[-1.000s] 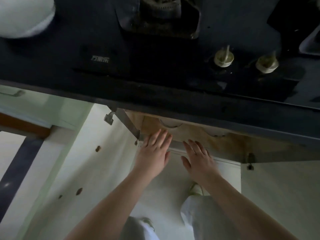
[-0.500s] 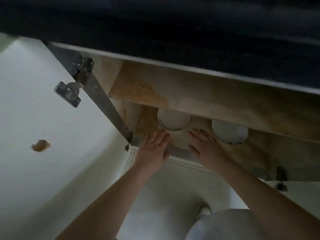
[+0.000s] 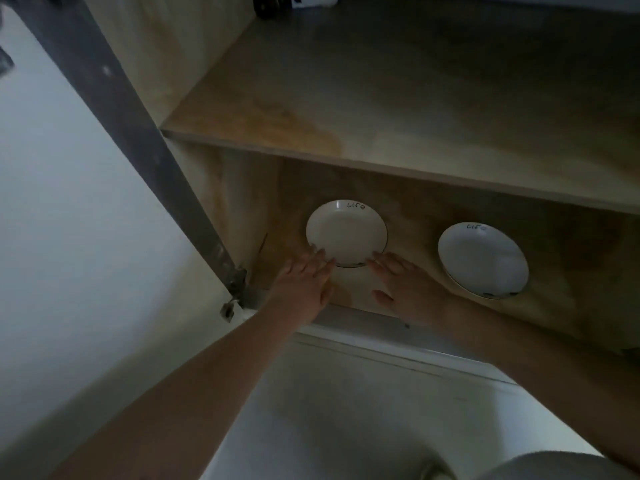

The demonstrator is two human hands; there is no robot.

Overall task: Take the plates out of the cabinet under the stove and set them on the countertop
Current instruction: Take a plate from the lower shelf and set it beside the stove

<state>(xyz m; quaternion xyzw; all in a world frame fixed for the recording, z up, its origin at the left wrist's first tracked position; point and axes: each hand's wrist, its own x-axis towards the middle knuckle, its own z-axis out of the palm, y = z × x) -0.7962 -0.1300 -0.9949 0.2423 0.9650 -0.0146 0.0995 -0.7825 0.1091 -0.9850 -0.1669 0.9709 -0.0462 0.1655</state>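
Observation:
Two white plates with dark rims lie flat on the bottom board of the open cabinet. The left plate (image 3: 346, 232) is just beyond both hands. My left hand (image 3: 304, 282) reaches in with straight fingers whose tips touch the plate's near left rim. My right hand (image 3: 403, 282) is flat beside it, fingertips at the near right rim. Neither hand grips anything. The right plate (image 3: 483, 259) lies apart, further right, partly behind my right forearm.
A wooden shelf (image 3: 398, 109) overhangs the plates, with dark items at its far back. The open white cabinet door (image 3: 69, 202) stands at the left with its hinge (image 3: 230, 306). The cabinet's front sill (image 3: 381, 327) runs under my wrists.
The view has dropped from the stovetop down into the cabinet. Both hands have moved forward from the cabinet's front edge onto the left plate's near rim.

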